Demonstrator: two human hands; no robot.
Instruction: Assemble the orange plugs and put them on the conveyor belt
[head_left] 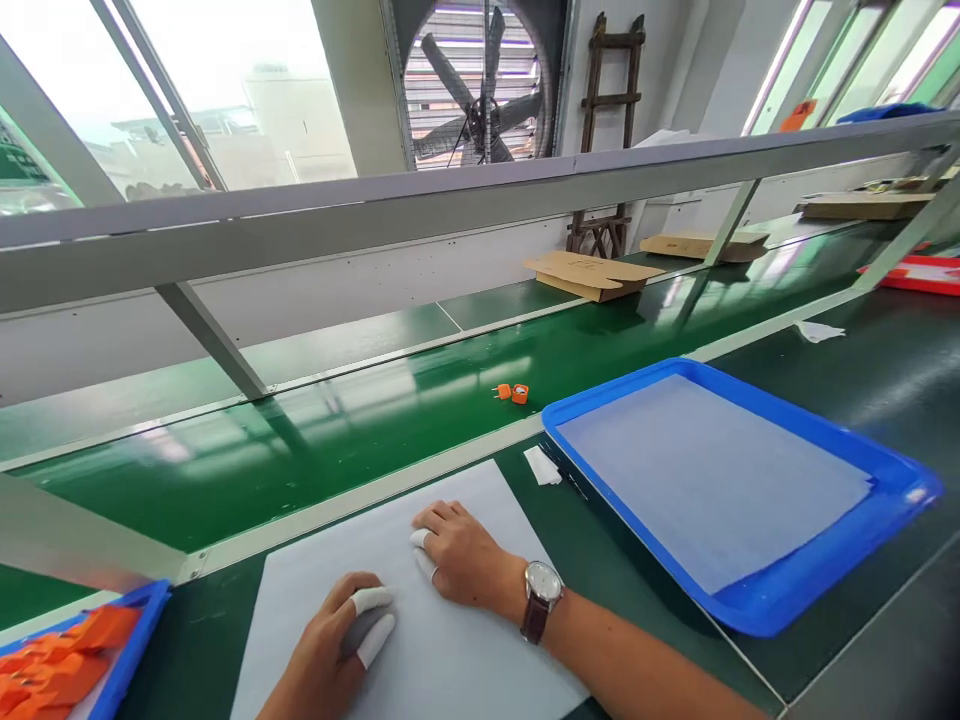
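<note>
My left hand (349,635) is over the lower part of a white sheet (450,660) on the dark green table. White covers sit on its thumb and forefinger, which are apart; only a grey, shaded patch shows between them. Further up the same sheet rests my right hand (461,555), palm down, fingers loosely bent, also with white covers on two digits and a watch (541,590) on the wrist. Nothing shows in it. Two small orange plug-like pieces, one with pins (502,391) and one boxy (520,394), lie on the green belt beyond the sheet.
At right is a blue tray (806,600) lined with white paper. A blue tray (142,640) of orange pieces (67,660) stands at lower left. A white scrap (542,466) lies between sheet and right tray. Beyond the belt are cardboard boxes (592,272) and a metal rail (337,220).
</note>
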